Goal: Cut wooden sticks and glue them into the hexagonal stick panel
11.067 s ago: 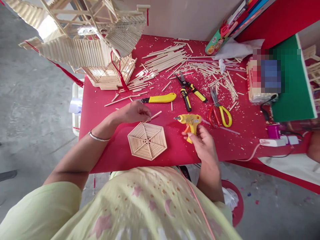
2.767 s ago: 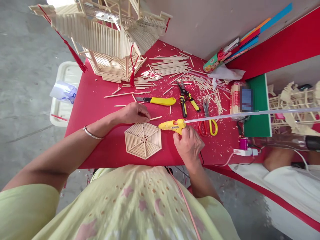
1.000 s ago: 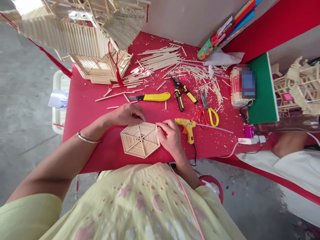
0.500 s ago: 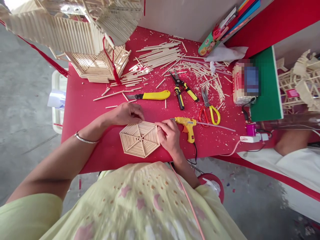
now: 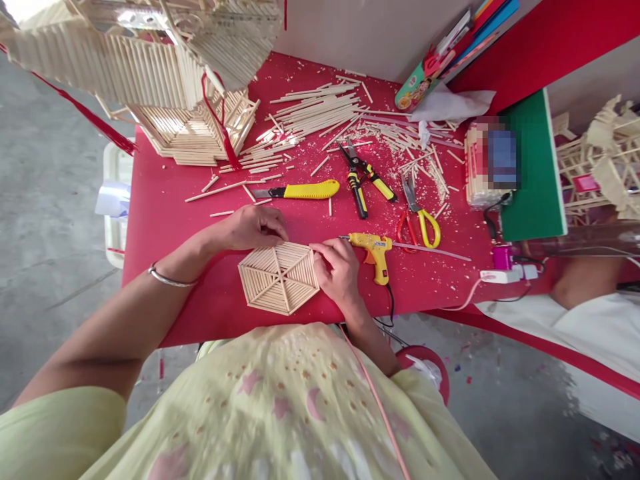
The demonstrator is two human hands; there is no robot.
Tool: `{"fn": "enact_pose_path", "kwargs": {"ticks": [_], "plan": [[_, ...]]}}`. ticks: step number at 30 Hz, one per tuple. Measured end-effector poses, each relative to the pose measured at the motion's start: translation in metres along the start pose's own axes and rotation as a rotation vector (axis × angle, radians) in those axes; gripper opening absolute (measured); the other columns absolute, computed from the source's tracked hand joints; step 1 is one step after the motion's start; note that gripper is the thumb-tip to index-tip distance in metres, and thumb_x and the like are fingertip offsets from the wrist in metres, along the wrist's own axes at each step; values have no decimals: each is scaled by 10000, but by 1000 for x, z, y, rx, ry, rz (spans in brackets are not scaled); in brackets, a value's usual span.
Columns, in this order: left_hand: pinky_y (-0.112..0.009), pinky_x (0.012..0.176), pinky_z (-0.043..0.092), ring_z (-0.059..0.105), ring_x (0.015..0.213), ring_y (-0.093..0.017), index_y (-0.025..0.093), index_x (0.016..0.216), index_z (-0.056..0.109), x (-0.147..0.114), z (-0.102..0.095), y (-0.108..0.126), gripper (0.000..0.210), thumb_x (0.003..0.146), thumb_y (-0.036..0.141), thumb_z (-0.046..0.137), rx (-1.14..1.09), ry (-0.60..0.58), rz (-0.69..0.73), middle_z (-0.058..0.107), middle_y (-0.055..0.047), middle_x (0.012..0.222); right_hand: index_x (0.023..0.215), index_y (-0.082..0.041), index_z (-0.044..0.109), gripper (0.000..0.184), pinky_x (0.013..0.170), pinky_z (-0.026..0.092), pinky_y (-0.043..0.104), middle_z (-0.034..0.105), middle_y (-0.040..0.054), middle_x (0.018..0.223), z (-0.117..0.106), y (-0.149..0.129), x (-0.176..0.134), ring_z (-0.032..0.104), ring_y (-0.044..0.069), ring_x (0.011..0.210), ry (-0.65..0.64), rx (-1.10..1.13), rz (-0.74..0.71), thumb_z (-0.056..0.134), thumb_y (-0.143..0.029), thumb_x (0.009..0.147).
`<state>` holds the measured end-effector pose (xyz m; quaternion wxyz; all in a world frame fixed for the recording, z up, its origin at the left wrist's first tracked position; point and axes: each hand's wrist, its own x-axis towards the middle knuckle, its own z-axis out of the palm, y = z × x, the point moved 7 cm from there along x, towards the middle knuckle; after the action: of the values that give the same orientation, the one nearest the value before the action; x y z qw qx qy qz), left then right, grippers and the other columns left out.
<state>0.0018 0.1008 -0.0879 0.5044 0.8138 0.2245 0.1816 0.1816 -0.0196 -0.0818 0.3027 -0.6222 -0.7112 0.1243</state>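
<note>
A hexagonal panel of thin wooden sticks (image 5: pixel 280 278) lies flat on the red table (image 5: pixel 165 200) close to my body. My left hand (image 5: pixel 253 227) rests at its far left edge, fingers curled in; whatever they hold is hidden. At the panel's right corner, my right hand (image 5: pixel 339 268) pinches the edge between thumb and forefinger. Just right of that hand lies a yellow glue gun (image 5: pixel 373 252) with a glue stick in its back. Beyond the left hand is a yellow utility knife (image 5: pixel 310 190), its blade pointing left.
Pliers (image 5: pixel 364 177) and red-and-yellow scissors (image 5: pixel 419 217) lie beyond the glue gun. Loose sticks (image 5: pixel 320 110) and chips cover the far table. A stick-built model (image 5: pixel 195 127) with red tassels stands far left. A power strip (image 5: pixel 500 277) sits right, near another person's leg (image 5: pixel 583 283).
Both hands keep their place on the panel, with hardly any movement. The whole view has shifted very slightly.
</note>
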Motion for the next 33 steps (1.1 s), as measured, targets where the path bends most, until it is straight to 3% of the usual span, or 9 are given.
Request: {"fn": "enact_pose_path", "kwargs": {"ticks": [5,10,17,27,33], "plan": [[-201,747,531,708,811,-131,191,946,857,0,1,-1,176,914,281,709,-3,-15,10,772,-83,939,1074,-251,790,182,943,530,352,745,50,1007,0,-1,1,654,204,980,4,11,-8,623,-308,1029],[-193,688,511,673,767,-121,197,939,855,-1,0,-1,164,899,267,712,-12,-11,-7,767,-75,929,1050,-252,783,166,937,525,352,760,51,1006,2,-1,2,663,203,976,7,-19,-9,637,-330,1036],[-203,619,488,583,690,-93,188,1072,852,-12,-6,-1,286,809,245,755,58,54,-63,741,-105,1091,1189,-238,742,224,947,536,387,769,61,993,3,-4,-1,668,227,971,13,-23,-4,620,-307,1014],[-210,633,493,639,763,-125,183,1043,851,-19,-14,2,231,876,278,722,60,128,-111,738,-100,1020,1131,-239,755,197,909,536,369,773,59,995,6,-2,-3,664,221,956,-19,-31,4,614,-283,1001],[-224,588,460,554,638,-85,160,947,857,-12,-4,4,181,868,295,766,65,128,-79,720,-101,989,1137,-225,751,198,896,536,366,765,60,978,4,-4,-4,654,223,942,3,-41,-21,620,-274,996]]}}
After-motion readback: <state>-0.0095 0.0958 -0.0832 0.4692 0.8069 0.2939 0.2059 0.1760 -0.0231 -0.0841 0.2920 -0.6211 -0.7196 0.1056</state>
